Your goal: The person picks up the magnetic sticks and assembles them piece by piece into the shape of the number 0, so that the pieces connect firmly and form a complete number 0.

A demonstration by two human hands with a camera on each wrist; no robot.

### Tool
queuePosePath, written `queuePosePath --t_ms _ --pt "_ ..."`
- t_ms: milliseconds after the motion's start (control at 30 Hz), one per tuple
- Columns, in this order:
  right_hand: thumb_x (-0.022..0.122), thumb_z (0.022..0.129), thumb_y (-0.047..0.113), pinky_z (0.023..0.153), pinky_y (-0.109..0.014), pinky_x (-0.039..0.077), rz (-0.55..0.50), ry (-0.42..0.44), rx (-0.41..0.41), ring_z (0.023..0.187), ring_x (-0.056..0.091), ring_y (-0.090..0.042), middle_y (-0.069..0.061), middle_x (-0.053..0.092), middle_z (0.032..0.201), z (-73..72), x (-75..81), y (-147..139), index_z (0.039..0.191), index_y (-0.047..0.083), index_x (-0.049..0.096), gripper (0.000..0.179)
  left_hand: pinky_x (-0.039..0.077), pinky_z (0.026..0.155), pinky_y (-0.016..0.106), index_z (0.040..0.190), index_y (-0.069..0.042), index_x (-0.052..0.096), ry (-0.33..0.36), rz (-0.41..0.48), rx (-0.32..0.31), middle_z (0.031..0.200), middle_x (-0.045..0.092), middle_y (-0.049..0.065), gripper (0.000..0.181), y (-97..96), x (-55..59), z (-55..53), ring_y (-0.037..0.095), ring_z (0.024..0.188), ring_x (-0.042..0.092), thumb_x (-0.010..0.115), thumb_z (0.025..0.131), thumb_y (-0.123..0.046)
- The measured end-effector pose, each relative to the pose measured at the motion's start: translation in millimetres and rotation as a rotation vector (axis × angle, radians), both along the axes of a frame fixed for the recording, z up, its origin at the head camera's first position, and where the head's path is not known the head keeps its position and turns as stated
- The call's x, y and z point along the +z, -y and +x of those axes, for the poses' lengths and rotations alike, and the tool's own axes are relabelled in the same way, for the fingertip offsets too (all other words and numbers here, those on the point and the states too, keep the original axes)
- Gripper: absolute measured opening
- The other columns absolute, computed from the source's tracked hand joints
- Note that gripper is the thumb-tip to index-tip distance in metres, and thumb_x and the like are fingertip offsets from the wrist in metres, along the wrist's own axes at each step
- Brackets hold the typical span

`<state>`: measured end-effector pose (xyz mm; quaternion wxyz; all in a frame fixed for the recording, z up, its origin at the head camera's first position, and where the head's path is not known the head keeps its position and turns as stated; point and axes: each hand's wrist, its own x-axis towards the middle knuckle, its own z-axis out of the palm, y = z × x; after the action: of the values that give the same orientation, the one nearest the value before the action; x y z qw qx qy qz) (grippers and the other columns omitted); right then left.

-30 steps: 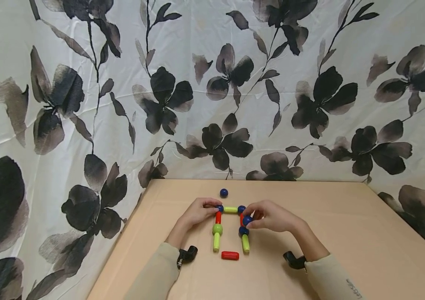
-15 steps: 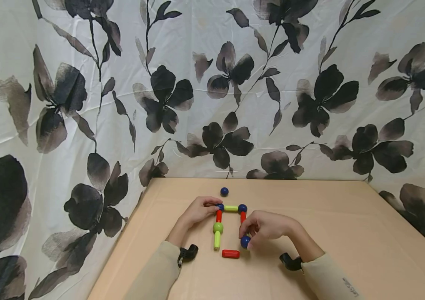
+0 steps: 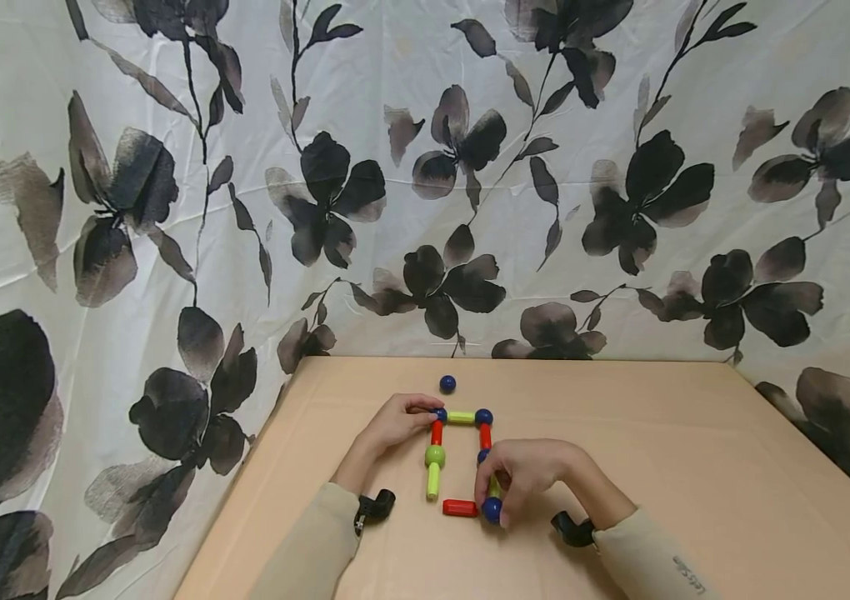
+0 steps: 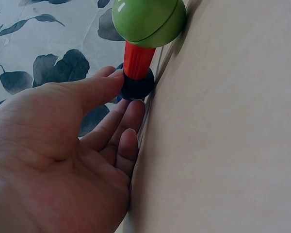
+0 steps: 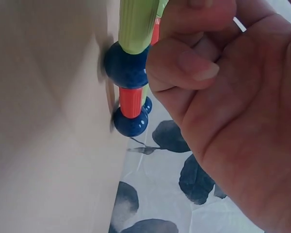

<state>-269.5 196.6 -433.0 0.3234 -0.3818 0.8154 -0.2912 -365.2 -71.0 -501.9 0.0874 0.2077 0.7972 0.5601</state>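
Observation:
Near the far left corner of a partial frame of rods and balls, my left hand (image 3: 397, 422) pinches a blue ball (image 4: 138, 86) between thumb and fingers. From it a red rod (image 4: 138, 60) leads to a green ball (image 4: 148, 22), then a lime rod (image 3: 433, 483). My right hand (image 3: 533, 471) holds another blue ball (image 3: 492, 510) at the near end of the right lime rod (image 5: 136, 26). Above that rod come a blue ball (image 5: 126, 65), a red rod (image 3: 486, 436) and the far right blue ball (image 3: 483, 417).
A loose red rod (image 3: 459, 507) lies between the two near ends, close by the right fingertips. One spare blue ball (image 3: 447, 384) sits beyond the frame. The tan tabletop (image 3: 665, 442) ends at a flowered cloth (image 3: 530, 208) behind.
My right hand has brought its blue ball nearer along the frame's right side, to the lime rod's near end. The left hand has stayed on the far left ball.

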Motion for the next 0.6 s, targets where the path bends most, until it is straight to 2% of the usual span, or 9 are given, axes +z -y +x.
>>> queuePosePath --t_ms 233,600 --pt "0.089 0.079 0.005 0.066 -0.017 0.043 0.038 0.004 -0.005 0.076 0.054 -0.006 0.012 0.070 0.093 -0.7 -1.4 3.4 0.104 0.020 0.078 0.031 0.058 0.090 0.028 0.126 -0.004 0.074 0.007 0.000 0.001 0.120 0.076 0.008 0.026 0.6 -0.7 0.1 0.016 0.103 0.069 0.067 0.100 -0.005" --pt "0.089 0.078 0.003 0.073 -0.024 0.049 0.106 -0.016 -0.074 0.086 0.058 -0.015 0.013 0.069 0.094 1.1 -2.8 9.0 0.100 0.025 0.075 0.034 0.057 0.088 0.025 0.126 -0.004 0.074 0.014 0.000 0.001 0.117 0.077 0.008 0.027 0.2 0.3 -1.3 0.013 0.099 0.068 0.067 0.101 -0.007"
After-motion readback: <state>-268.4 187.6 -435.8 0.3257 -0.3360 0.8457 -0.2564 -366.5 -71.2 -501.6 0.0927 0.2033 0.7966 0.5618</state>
